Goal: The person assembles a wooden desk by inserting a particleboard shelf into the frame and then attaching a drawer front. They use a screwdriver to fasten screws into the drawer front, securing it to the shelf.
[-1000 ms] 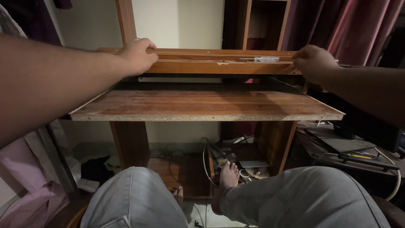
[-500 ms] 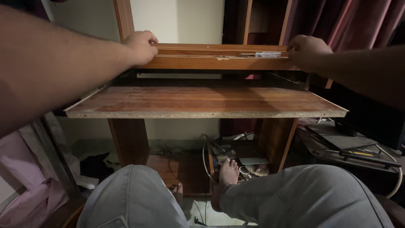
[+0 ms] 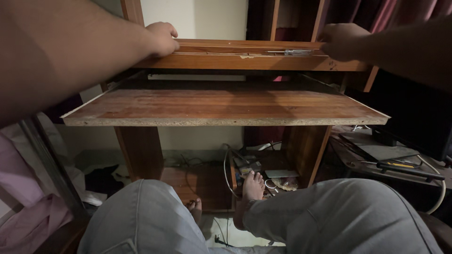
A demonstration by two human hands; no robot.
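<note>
I sit before a wooden desk with both arms stretched out. My left hand (image 3: 161, 38) grips the left end of the desk's upper wooden board (image 3: 245, 61). My right hand (image 3: 343, 41) holds the same board's right end, fingers curled over its edge. A small screwdriver with a clear handle (image 3: 292, 52) lies on top of that board, just left of my right hand. Below it, a pulled-out chipboard shelf (image 3: 221, 106) sticks out toward my knees.
My legs in grey jeans (image 3: 301, 221) and bare feet (image 3: 253, 186) rest under the desk among cables and clutter. A low side table (image 3: 376, 160) with a yellow-handled tool (image 3: 400, 167) stands at right. Pink cloth (image 3: 23, 207) lies at left.
The view has dipped and moved closer to the desk. Both hands stay on the upper board, the right hand shifted slightly inward along its edge.
</note>
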